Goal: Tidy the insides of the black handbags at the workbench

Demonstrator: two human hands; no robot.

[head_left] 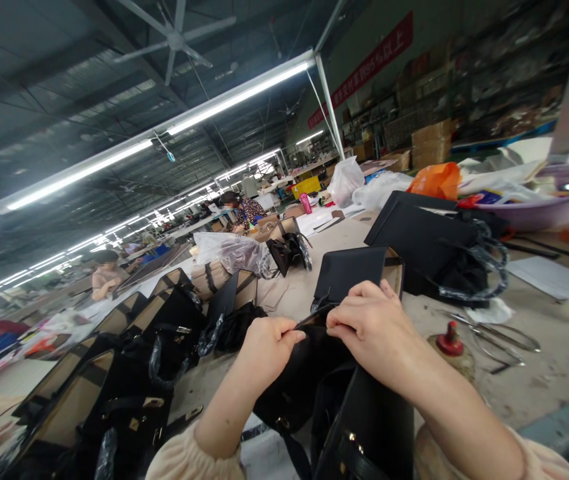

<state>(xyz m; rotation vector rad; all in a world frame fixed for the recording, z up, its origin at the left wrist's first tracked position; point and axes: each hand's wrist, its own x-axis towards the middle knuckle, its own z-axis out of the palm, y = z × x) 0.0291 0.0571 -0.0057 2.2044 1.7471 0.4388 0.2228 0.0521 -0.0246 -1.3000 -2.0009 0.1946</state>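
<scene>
In front of me a black handbag (379, 427) with gold-coloured studs stands on the table, partly behind my right forearm. My left hand (272, 350) pinches the bag's upper edge between thumb and fingers. A short way to the right, my right hand (367, 327) grips the same edge, its fingers curled over and the thumb tucked under. The dark strip of rim between the two hands is held taut. Just beyond my hands is another black bag (349, 270) with a tan inside. What lies under my fingertips is hidden.
Rows of black handbags (134, 393) stand to the left. On the right are a larger black bag (424, 247), scissors (489, 333), a red-topped pot (450, 347) and a purple basin (539, 213). Plastic bags (234, 253) lie further back. Other people sit at far tables.
</scene>
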